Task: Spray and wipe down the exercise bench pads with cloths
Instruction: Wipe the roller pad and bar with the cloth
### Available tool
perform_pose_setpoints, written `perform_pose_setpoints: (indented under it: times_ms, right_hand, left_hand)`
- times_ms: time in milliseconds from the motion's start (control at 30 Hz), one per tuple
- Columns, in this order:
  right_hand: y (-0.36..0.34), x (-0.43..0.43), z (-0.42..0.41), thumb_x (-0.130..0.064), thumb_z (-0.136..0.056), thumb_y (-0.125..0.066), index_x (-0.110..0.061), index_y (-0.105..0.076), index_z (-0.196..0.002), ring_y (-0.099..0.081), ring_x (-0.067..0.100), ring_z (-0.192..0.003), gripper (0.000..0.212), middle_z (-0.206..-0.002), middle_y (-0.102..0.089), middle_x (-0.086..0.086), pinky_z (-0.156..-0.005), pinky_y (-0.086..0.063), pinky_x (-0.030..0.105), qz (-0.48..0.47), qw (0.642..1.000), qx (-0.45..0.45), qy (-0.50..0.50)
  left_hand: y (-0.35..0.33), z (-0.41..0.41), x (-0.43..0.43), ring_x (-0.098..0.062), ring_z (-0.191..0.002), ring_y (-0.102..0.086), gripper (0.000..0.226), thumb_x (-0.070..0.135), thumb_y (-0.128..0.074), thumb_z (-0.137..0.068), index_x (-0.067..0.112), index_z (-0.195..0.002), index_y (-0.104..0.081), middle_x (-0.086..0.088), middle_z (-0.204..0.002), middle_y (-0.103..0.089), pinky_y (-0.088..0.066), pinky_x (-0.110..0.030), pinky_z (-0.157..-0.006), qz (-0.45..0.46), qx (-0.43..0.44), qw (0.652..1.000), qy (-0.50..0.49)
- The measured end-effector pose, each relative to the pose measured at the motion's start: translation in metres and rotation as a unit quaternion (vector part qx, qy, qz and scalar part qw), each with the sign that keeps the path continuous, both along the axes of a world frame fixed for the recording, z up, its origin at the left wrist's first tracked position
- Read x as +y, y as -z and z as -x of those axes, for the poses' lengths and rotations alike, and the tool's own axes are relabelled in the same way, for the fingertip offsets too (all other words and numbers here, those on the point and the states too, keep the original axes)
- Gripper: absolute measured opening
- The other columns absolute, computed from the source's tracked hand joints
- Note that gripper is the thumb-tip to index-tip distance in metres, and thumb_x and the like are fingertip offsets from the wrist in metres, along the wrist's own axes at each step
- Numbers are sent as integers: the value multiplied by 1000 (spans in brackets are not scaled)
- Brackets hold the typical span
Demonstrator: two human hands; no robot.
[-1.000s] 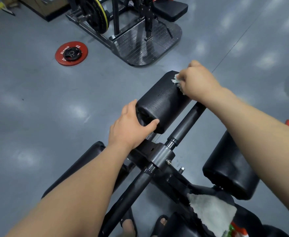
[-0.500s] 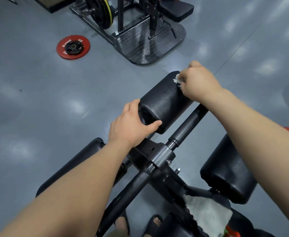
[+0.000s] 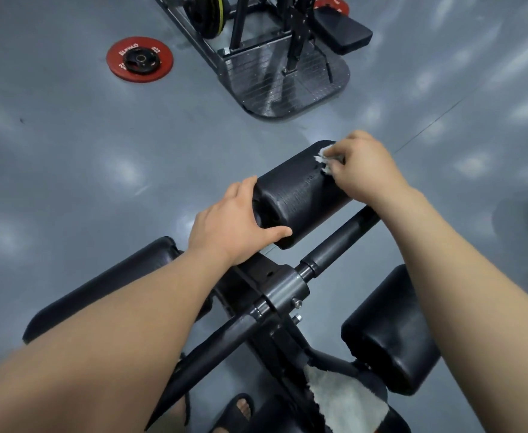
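Two hands, barely shifted: left hand [image 3: 228, 226] grips the black foam roller pad [image 3: 300, 189], right hand [image 3: 365, 167] clutches a crumpled white rag [image 3: 323, 159], still scrubbing the far end.

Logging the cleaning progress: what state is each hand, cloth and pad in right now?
Left hand: grips the near end of the roller pad.
Right hand: presses a small cloth against that pad's far end.
Spare cloth: lies draped on the bench frame, untouched.
Lower right pad: untouched.
Red weight plate: flat on the floor.

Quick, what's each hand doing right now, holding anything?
Left hand: grips the end of the roller pad.
Right hand: holds a small white cloth against that pad.
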State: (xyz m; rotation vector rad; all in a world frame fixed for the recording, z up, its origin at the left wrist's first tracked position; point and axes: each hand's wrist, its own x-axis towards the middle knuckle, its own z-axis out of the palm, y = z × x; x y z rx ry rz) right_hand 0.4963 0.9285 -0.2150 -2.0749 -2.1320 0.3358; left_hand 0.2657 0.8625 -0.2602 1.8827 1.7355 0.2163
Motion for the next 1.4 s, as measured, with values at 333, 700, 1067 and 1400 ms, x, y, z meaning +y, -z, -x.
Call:
perform_pose_setpoints:
  times_ms: [333, 700, 1067, 1400]
  right_hand:
    - [-2, 15, -4, -19, -99, -54, -15, -72, -122, -59, 33, -106, 29, -121, -54, 13, -85, -37, 26, -19, 997, -5, 76]
    - [-1, 9, 0, -18, -98, -56, -16, -73, -122, -58, 27, -108, 29, -113, -53, 9, -85, -37, 24, -48, 998, 24, 44]
    - [6, -31, 29, -24, -97, -61, -22, -76, -103, -60, 11, -84, 17, -100, -51, 1, -80, -44, 18, 14, 993, 87, -75]
    - [13, 1, 21, -18, -101, -52, -14, -71, -121, -59, 36, -102, 28, -125, -49, 13, -89, -40, 27, -40, 993, 59, 91]
  left_hand:
    - [4, 1, 1, -23, -127, -56, 113, 90, -62, -66, 38, -156, -18, 15, -156, -35, -46, -42, -98, -3, 1, 1000, 6]
    - [5, 2, 3, -23, -134, -51, 116, 91, -59, -65, 37, -158, -15, 15, -158, -33, -45, -46, -106, 4, 3, 1000, 2]
    - [1, -1, -1, -20, -136, -49, 103, 86, -56, -71, 40, -156, -20, 15, -158, -34, -42, -43, -106, -6, -3, 1000, -18]
    - [-1, 1, -2, -19, -134, -51, 101, 86, -56, -71, 41, -155, -22, 15, -156, -40, -43, -42, -105, -1, -6, 1000, -17]
